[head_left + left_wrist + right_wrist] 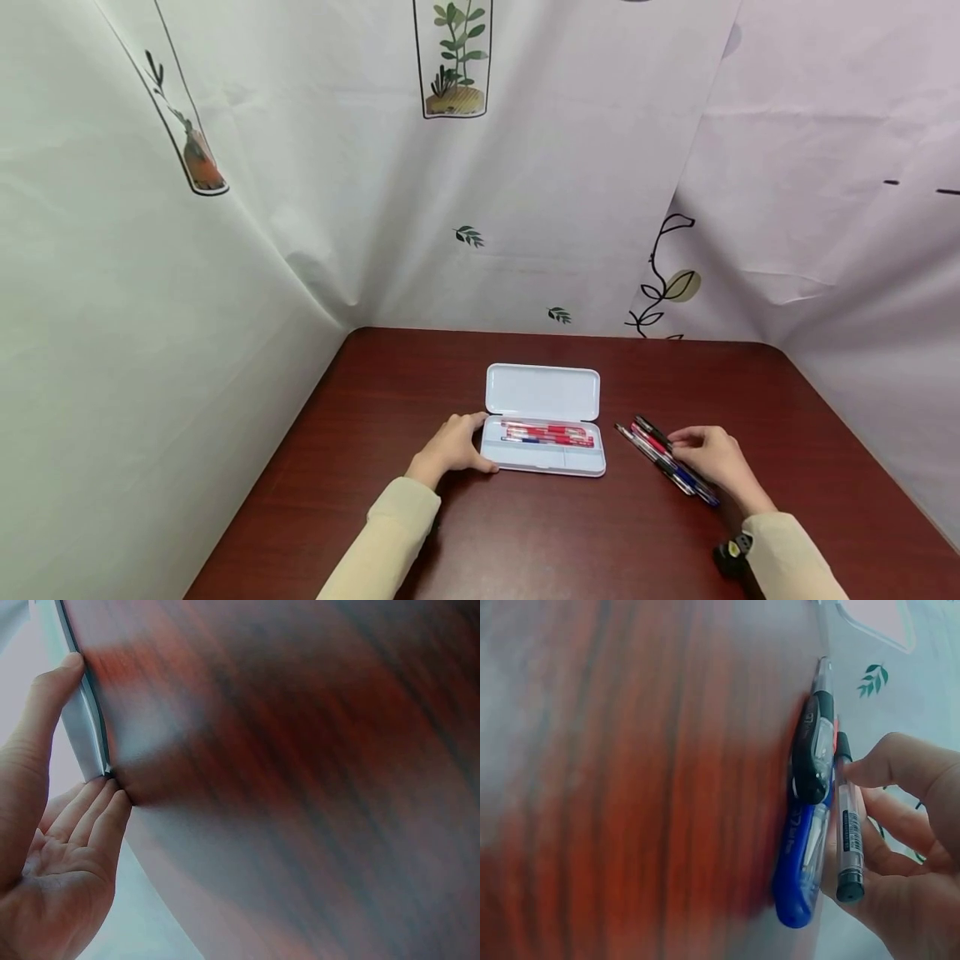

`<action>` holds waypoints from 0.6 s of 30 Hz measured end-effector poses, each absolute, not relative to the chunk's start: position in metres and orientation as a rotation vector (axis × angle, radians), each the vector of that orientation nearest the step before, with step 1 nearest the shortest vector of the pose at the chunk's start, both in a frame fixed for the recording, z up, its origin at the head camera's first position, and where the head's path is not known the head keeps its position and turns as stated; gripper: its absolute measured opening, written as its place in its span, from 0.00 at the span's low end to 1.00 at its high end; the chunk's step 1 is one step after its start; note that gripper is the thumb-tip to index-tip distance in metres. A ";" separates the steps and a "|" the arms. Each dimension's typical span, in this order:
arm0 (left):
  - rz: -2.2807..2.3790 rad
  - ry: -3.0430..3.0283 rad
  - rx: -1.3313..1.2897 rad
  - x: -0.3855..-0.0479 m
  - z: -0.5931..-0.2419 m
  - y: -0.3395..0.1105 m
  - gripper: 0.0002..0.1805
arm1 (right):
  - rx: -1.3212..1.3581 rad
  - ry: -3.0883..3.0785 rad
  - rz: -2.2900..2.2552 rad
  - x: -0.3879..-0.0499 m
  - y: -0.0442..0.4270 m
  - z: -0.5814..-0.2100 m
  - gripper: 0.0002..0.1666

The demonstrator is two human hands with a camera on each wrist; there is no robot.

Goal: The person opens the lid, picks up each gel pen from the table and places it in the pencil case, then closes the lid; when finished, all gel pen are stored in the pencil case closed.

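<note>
A white pencil case [525, 457] lies with its lid raised at the back; several red pens [558, 431] and a blue-marked one are in its rear compartment. My left hand [450, 443] holds the case's left end, thumb at the front edge and fingers by the rear corner. To the right of the case, several loose pens [660, 461] lie slanted side by side. My right hand [711, 454] is at these pens. In the right wrist view it pinches a clear pen with black ends [849, 825], beside a blue pen [795, 874] and a black-clipped pen [808, 750].
A dark red wooden table [525, 533] bears everything. Pale patterned cloth [570, 208] hangs along the table's back and sides. On the right wrist sits a small black device [731, 554].
</note>
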State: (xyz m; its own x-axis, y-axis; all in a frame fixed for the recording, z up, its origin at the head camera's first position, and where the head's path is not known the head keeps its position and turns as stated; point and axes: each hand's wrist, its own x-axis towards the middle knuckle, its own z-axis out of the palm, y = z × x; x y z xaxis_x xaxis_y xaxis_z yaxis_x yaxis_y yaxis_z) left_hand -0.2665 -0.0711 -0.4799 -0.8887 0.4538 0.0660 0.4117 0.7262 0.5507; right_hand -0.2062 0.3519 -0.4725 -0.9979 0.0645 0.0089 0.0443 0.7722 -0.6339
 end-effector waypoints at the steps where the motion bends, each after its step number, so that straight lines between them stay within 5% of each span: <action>1: 0.883 2.850 0.714 -0.266 -0.480 -0.071 0.45 | -0.090 -2.925 1.053 -0.206 0.352 -0.473 0.13; 18: 0.902 2.846 0.701 -0.266 -0.482 -0.071 0.45 | 0.021 -2.857 1.105 -0.208 0.341 -0.466 0.11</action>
State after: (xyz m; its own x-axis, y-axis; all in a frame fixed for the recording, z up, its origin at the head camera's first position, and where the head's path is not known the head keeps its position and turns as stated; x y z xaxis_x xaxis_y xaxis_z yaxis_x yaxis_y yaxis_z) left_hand -0.2657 -0.0713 -0.4815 -0.8929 0.4457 0.0642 0.4014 0.7230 0.5622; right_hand -0.2085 0.3405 -0.4664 -0.9969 0.0157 0.0777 -0.0407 0.7401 -0.6713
